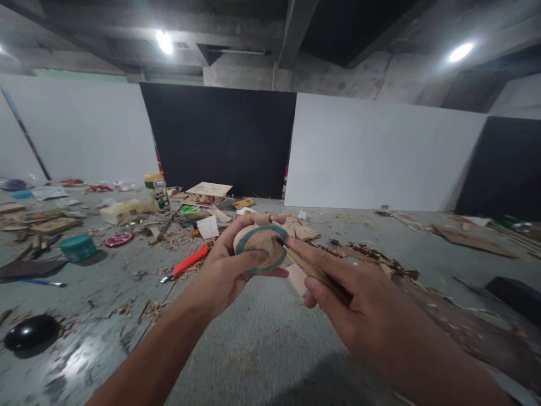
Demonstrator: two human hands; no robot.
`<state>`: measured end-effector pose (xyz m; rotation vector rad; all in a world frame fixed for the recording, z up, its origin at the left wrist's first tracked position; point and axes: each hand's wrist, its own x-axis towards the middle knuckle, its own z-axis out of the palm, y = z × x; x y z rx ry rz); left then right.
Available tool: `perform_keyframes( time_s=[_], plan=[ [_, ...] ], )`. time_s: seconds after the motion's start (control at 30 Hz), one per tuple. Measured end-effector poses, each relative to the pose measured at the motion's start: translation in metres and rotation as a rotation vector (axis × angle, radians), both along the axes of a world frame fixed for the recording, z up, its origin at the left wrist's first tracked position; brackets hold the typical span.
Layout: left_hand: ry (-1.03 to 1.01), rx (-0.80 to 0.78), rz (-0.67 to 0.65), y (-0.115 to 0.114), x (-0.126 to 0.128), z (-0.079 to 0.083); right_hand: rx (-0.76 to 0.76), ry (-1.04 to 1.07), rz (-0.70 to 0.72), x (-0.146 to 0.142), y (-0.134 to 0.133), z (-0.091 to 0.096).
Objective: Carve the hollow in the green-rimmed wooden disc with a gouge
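In the middle of the head view my left hand [230, 265] is closed around a round wooden piece [256, 243] with a teal band painted near its rim. The thumb presses on its face, and the fingers wrap behind it. From the right, my right hand [338, 276] grips the wooden handle of a carving tool [315, 269]. Its dark metal tip meets the face of the piece, where a darker hollow shows. A small pale wooden offcut [297, 280] lies on the floor just below the tool.
An orange utility knife [190, 261] lies left of my hands. Further left are a teal tub [78, 247], a pink lid [119, 239], a black rounded object [32, 332] and a yellow-topped bottle [157, 194]. Wood shavings [376, 256] litter the floor; a black panel [220, 138] stands behind.
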<state>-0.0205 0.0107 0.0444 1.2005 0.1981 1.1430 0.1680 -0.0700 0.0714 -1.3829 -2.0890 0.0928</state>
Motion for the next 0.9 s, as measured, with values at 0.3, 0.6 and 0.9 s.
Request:
perform_keyframes(
  time_s=[0.3, 0.6, 0.9],
  plan=[
    [-0.020, -0.019, 0.037, -0.003, 0.004, 0.000, -0.030, 0.057, 0.040, -0.011, -0.002, 0.001],
    [0.200, 0.241, 0.317, -0.001, 0.006, -0.004, -0.260, 0.376, 0.108, -0.017, -0.002, -0.001],
    [0.337, 0.281, 0.514, -0.005, 0.007, -0.002, -0.123, 0.403, 0.069, -0.027, 0.005, -0.018]
  ],
)
